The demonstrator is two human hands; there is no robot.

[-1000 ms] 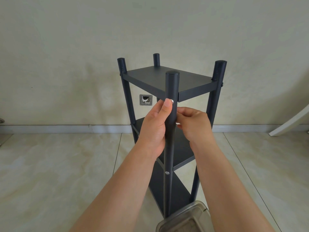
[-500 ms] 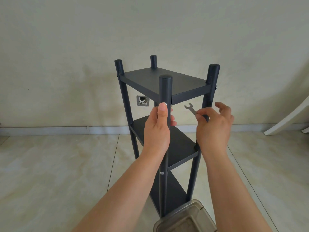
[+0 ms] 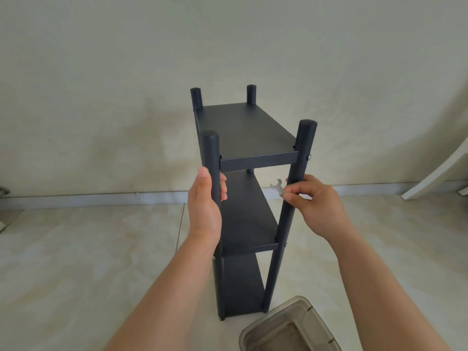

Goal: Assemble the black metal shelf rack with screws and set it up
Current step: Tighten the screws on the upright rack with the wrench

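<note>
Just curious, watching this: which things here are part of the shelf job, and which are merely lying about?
Part of the job:
black shelf rack
small wrench
left hand
right hand

Lying about:
clear plastic container
white slanted leg

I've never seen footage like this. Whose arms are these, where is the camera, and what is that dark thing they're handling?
There is no machine here: the camera sits on a person's head, looking forward and down at their own two arms. The dark thing is a black metal shelf rack standing upright on a tiled floor. The left hand holds the near left post. The right hand pinches a small wrench beside the near right post. A clear plastic container sits on the floor at the bottom edge.
</note>
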